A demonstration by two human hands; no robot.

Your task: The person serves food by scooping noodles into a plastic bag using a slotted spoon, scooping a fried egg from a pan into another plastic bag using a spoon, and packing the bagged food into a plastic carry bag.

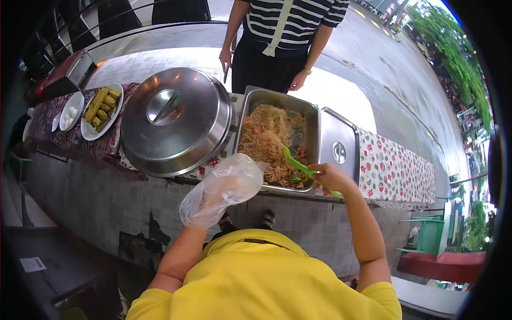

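Note:
My right hand (pixel 332 179) is closed around the handle of a green plastic serving spoon (pixel 298 166). The spoon's far end is partly buried in brown stir-fried noodles (pixel 266 136), so its shape is hard to make out. The noodles lie in a deep rectangular steel tray (pixel 250 96), mixed with bits of vegetable. A clear, crumpled plastic bag (pixel 200 200) covers my left hand (pixel 230 183) down past the wrist. That hand is at the tray's near left corner, and the cloudy film hides how its fingers are set.
Left of the tray is a large domed steel lid (pixel 181 133); right of it, a flat steel lid (pixel 338 144). Farther left are plates of yellow-green wrapped rolls (pixel 101 106) and white pieces (pixel 70 113). A person in a striped top (pixel 288 26) stands across the table.

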